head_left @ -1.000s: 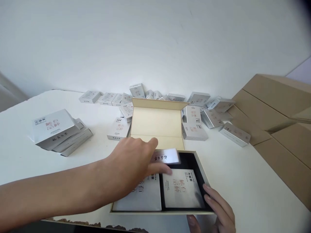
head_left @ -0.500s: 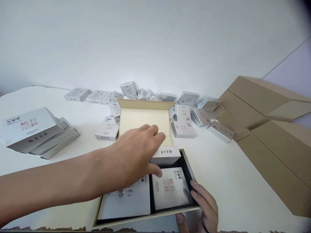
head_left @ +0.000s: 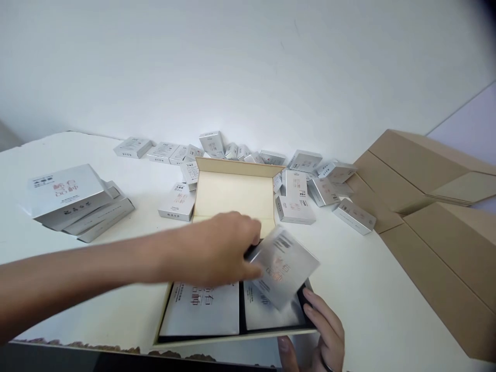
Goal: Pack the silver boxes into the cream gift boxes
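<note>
My left hand [head_left: 228, 248] reaches across from the left and pinches a small silver tea box [head_left: 289, 266] by its left edge. That box is tilted and slightly blurred, above the right compartment of an open cream gift box [head_left: 201, 341] with a dark lining. Below it lies another silver tea box [head_left: 258, 312], partly covered. A larger silver box [head_left: 203, 315] fills the left compartment, its far part hidden by my left hand. At the gift box's front right corner, my right hand [head_left: 323, 330] grips the wall, fingers on the side and thumb at the front.
The raised lid [head_left: 234, 194] stands behind the gift box. Several small silver boxes [head_left: 296, 209] lie scattered along the wall. Larger silver boxes [head_left: 67, 191] are piled at the left. Folded brown cardboard [head_left: 426, 217] takes up the right side of the white table [head_left: 383, 310].
The small tea box in my left hand has swung from the back of the right compartment toward the front right, its printed face now showing. The view has shifted slightly. My right hand keeps its grip.
</note>
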The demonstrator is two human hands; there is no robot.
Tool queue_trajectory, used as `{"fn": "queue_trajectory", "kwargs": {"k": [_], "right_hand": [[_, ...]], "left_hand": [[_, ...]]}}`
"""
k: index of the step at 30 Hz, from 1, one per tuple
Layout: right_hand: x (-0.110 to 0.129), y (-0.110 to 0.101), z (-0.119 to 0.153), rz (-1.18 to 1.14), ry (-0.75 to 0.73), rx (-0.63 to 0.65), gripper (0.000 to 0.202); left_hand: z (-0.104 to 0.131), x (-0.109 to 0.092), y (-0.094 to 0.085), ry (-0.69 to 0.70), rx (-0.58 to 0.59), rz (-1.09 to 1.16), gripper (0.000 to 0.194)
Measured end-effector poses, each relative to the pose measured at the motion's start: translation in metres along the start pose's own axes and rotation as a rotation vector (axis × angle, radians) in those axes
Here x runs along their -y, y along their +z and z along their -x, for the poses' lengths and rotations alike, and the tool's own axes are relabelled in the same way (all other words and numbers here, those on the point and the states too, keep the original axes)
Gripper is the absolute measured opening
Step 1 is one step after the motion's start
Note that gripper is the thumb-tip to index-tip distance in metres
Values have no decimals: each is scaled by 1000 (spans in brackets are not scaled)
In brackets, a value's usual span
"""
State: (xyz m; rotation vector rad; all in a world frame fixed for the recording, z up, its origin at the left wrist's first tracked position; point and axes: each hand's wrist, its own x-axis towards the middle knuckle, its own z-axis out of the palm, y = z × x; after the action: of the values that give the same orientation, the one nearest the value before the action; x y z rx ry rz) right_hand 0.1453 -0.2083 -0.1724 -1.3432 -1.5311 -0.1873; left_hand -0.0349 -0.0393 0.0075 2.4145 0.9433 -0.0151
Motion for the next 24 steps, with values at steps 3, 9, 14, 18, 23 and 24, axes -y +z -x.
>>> {"fn": "queue_trajectory", "kwargs": {"k": [3,9,14,18,23,24], "right_hand": [[1,-2,0,17,0,19,45],[9,0,-1,44,36,22,44],[9,2,-1,61,38,-3,43],[6,1,1,74,-2,-9,48],[6,-1,2,101,27,-71,56],[7,0,2,92,38,-76,55]], "left_hand": [[2,-2,33,120,-69,-221,32],[-6,-27,45,32,12,-290,75],[-16,-36,52,-3,68,-208,66],[-17,-34,58,16,71,-177,78],[-8,-27,55,150,119,-155,92],[-7,-25,56,163,132,-154,98]]}}
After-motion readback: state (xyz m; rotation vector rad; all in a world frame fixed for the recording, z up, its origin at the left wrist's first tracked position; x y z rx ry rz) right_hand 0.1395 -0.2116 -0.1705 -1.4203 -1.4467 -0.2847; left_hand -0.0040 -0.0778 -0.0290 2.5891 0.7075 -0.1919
